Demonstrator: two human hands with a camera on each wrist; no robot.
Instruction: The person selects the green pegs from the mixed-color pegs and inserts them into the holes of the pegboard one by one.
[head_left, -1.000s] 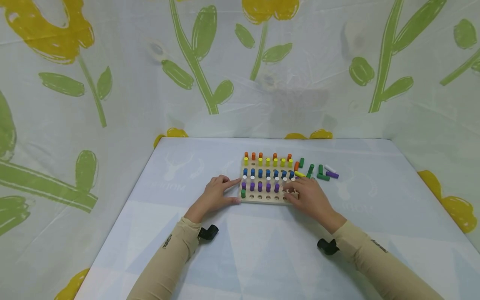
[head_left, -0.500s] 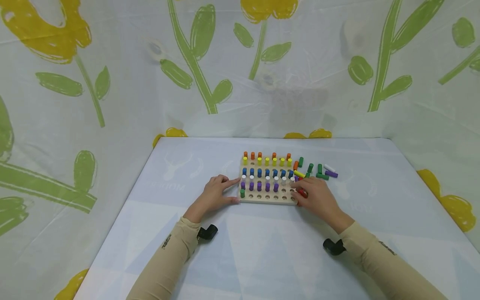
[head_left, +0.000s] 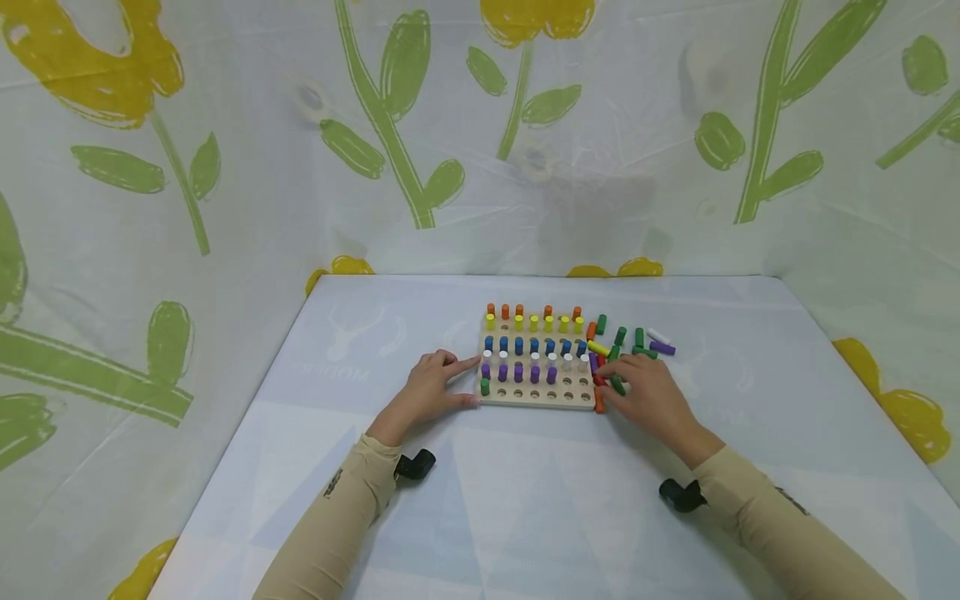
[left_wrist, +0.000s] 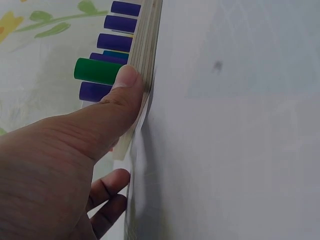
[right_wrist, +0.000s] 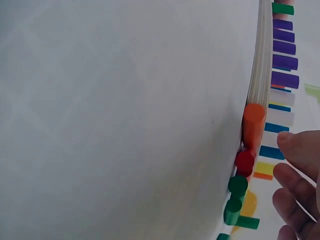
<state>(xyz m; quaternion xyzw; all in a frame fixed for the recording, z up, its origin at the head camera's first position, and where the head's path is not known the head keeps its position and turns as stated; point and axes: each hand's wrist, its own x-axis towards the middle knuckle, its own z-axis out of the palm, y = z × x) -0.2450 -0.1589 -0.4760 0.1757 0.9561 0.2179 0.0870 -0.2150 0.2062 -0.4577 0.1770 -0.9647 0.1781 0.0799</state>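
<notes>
A wooden pegboard (head_left: 536, 401) with rows of coloured pegs lies on the table. My left hand (head_left: 432, 389) rests at its left edge, index finger and thumb spread. In the left wrist view, the left thumb (left_wrist: 127, 80) touches the board's edge beside an upright green peg (left_wrist: 97, 71). My right hand (head_left: 647, 392) is over the loose pegs at the board's right side. The right wrist view shows the right thumb and fingers (right_wrist: 295, 175) apart, with nothing visible between them. Near them lie an orange peg (right_wrist: 253, 122), a red peg (right_wrist: 245, 161) and green pegs (right_wrist: 238, 185).
Farther right on the table (head_left: 480, 517) lie loose green pegs, a white peg (head_left: 660, 337) and a purple peg (head_left: 663, 347). A yellow peg (head_left: 597, 348) lies by the board's right edge. A flower-printed curtain (head_left: 247, 167) stands behind and at the sides.
My right hand has moved right, from over the board's right end to the loose pegs beside it, uncovering holes and red and orange pegs. The left hand has stayed put.
</notes>
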